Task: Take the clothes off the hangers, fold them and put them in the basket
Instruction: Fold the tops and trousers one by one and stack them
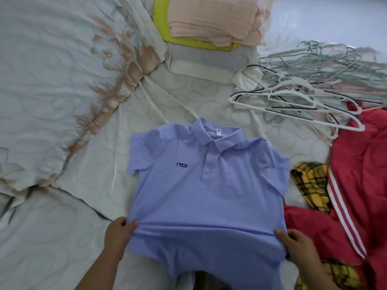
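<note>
Polo (pixel 209 185) lies front up on the bed (pixel 188 91), mid-bed twd the near edge, collar pointing to the far edge, both short sleeves spread out. Dark "ITOI" logo on the chest, placket buttoned.

L hand (pixel 119 231) pinches the polo's left side low down, thumb on top, fingers curled under the fabric. R hand (pixel 297 245) does the same on the right side. Hands sit well apart, one per side, w/ the cloth pulled taut between them & a crease running across. The hem hangs off below the hands.

Basket (pixel 160 24), yellow-green, sits at the far edge, w/ folded peach cloth (pixel 213 15) stacked in it & spilling over the rim. Hangers (pixel 303 84), white & wire ones, lie in a tangled heap twd the far right corner. Red garment (pixel 366 164) w/ white stripes is bunched along the right edge, just beside the polo; yellow plaid cloth (pixel 312 185) pokes out from under it. Floral sheet (pixel 52 80) is rumpled across the left side.
</note>
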